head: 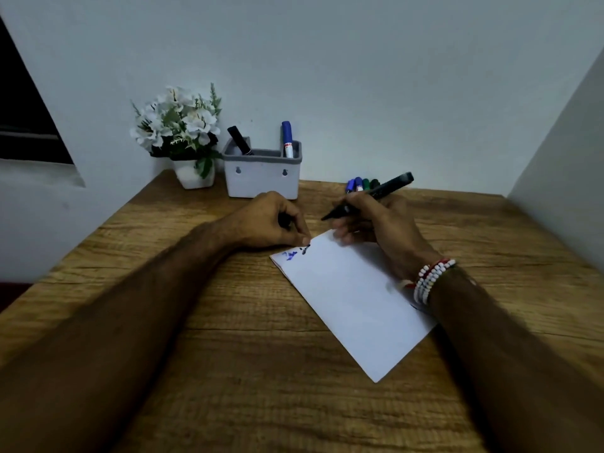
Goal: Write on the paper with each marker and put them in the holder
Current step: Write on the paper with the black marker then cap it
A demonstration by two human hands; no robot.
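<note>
Wooden desk (228,322) against a pale wall, bearing a white paper (353,295) set at an angle. Right hand (382,227), heel resting on the paper's far end, fingers wrapped around a black marker (376,192) whose tip hangs above the sheet. Left hand (268,220), curled closed around a small dark item, touches the paper's far corner beside blue and black scribbles (295,253). Grey-rimmed holder (263,178) behind contains two markers; spare markers (361,184) lie beyond the right hand.
</note>
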